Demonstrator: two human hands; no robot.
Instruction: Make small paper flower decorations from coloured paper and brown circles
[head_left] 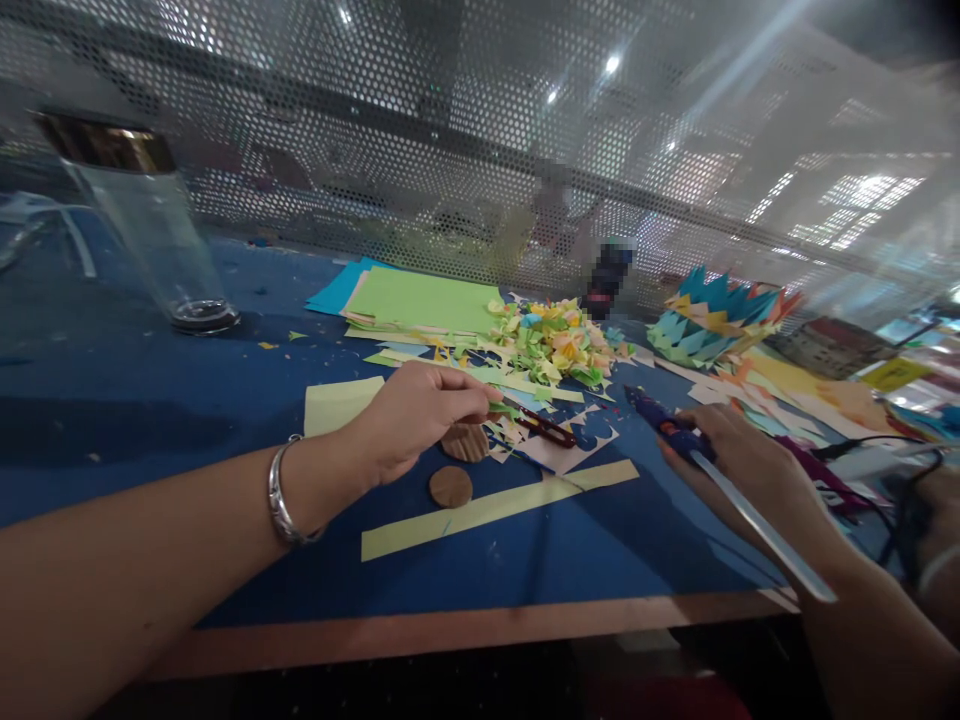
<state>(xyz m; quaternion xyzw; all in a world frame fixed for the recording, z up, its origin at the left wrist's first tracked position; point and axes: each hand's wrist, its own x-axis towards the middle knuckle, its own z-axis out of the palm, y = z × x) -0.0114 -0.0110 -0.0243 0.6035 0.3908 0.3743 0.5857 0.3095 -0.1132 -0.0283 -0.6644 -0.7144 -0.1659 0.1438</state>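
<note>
My left hand [420, 415], with a silver bangle at the wrist, is closed in a pinch above the middle of the table. A small piece of green paper [507, 408] shows at its fingertips. Just beyond them is a slim dark red tool with a slotted end [551, 430]; its kind is unclear. Beneath this hand lie two round wooden discs [451, 487], one partly covered. My right hand [739, 455] is wrapped round a blue glue gun [679, 432], its nozzle pointing left and a whitish glue stick [765, 530] jutting from its back.
A long pale yellow paper strip [495, 511] lies in front. Behind are a heap of folded paper bits [559, 345] and stacked coloured sheets [427, 300]. A glass bottle [161, 230] stands left, a layered paper piece [712, 320] right. Another person's arm [937, 510] is at far right.
</note>
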